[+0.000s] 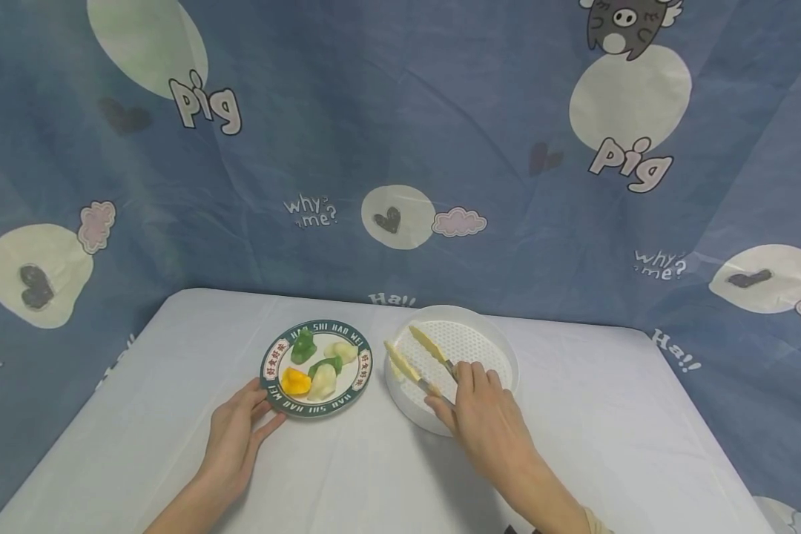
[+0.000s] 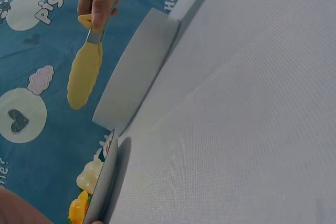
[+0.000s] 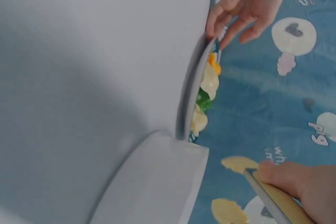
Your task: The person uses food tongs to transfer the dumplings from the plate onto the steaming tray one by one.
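My left hand (image 1: 235,430) is at the near left edge of a round plate (image 1: 320,410), its fingers and thumb touching the green rim. On that plate lie several dumpling-like pieces: a yellow one (image 1: 296,381), a green one (image 1: 303,347), and pale ones, such as a cream piece (image 1: 323,382) with green beside it. My right hand (image 1: 490,419) grips a pair of tongs (image 1: 406,365) with yellow tips and metal arms. The tips stand apart with nothing between them, over the left side of a white round pan (image 1: 490,356) with a dotted base.
A white cloth (image 1: 601,430) covers the table. The pan stands just right of the plate, their edges close together. Behind the table's far edge hangs a blue printed curtain (image 1: 347,259), which also runs down both sides.
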Tool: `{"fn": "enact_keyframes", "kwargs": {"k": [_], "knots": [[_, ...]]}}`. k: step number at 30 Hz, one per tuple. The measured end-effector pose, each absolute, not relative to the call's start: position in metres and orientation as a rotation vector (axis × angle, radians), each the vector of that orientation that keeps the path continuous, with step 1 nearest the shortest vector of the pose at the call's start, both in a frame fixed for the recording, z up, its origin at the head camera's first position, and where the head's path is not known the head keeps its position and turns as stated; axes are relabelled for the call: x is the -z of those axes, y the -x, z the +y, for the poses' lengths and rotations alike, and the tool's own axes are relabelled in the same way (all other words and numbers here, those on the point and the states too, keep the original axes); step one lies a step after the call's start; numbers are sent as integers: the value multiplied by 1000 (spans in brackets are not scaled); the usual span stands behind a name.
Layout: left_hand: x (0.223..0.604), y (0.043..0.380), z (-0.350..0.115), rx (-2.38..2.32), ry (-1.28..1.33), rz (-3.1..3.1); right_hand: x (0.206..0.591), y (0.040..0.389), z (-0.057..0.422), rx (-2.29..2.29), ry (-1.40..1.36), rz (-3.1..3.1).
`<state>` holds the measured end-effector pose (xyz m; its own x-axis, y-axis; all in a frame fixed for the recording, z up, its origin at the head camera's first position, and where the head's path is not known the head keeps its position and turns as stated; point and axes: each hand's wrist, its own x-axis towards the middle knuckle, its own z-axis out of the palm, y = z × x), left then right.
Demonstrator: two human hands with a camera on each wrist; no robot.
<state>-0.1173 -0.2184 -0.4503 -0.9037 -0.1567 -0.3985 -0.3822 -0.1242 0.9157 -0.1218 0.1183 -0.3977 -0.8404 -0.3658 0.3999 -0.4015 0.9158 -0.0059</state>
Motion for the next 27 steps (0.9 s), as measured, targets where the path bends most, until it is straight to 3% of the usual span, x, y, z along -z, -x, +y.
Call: {"fn": "enact_keyframes", "kwargs": {"k": [27], "knots": [[452,118,-219,-2157,606,1971,404,113,83,-238,-633,-2808]]}}
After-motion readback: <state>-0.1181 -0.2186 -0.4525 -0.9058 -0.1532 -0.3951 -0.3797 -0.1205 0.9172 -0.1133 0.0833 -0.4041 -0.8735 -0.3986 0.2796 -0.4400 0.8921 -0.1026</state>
